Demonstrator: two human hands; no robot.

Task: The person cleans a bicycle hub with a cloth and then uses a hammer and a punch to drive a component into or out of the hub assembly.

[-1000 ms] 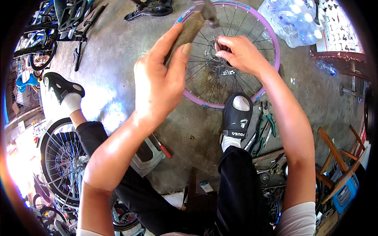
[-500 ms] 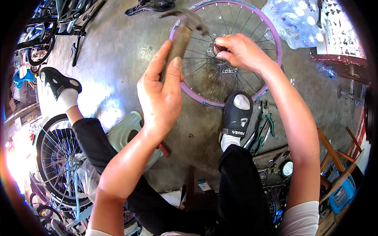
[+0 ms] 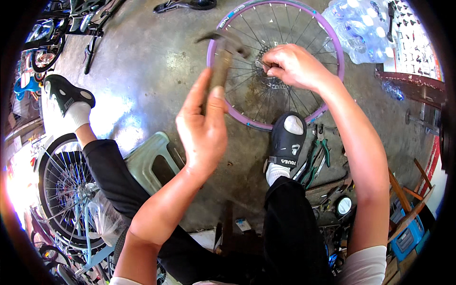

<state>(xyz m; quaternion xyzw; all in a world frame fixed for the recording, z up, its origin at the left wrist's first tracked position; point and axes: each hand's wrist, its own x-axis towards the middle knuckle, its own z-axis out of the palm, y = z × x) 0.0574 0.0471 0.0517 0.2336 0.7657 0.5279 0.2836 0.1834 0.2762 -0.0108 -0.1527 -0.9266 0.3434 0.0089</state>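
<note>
My left hand [image 3: 203, 133] grips a wooden-handled, dark-metal claw hammer [image 3: 221, 62]; beneath my curled right hand [image 3: 295, 66], whose hold I can't tell, lies a purple-rimmed spoked wheel [image 3: 275, 86].

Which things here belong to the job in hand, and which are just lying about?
In use: hammer, gripped by the left hand; purple-rimmed wheel, with the right hand at its middle.
Apparently just lying about: green-handled pliers, pale green stool, black saddle, clear bottles.

Hammer [image 3: 221, 59] blurred, wheel hub [image 3: 259, 62] partly hidden behind the right hand [image 3: 295, 66].
</note>
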